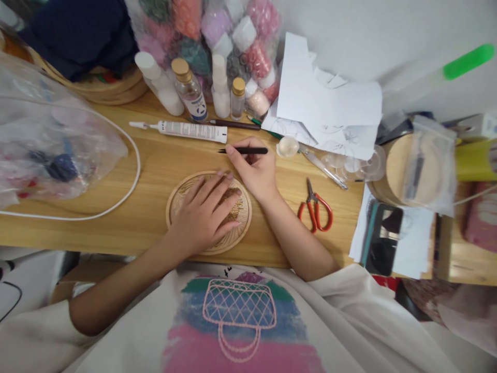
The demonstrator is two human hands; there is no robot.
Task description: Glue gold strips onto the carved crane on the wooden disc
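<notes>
A round wooden disc [243,228] with carved line patterns lies on the wooden table near its front edge. My left hand [205,212] rests flat on it with the fingers spread, hiding much of its surface. Just beyond the disc's upper right edge, my right hand [254,168] is closed around slim black tweezers [256,151], whose tips point left. A white tube [192,130] with a nozzle lies beyond them. Orange-handled pliers [315,210] lie on the table to the right of my right forearm.
Small bottles [190,93] and bags of coloured jars [233,31] line the back. White papers [330,103] and a craft knife [322,168] lie at right, near a phone [384,238]. A white cable [134,176] curves by a plastic bag [58,134] at left.
</notes>
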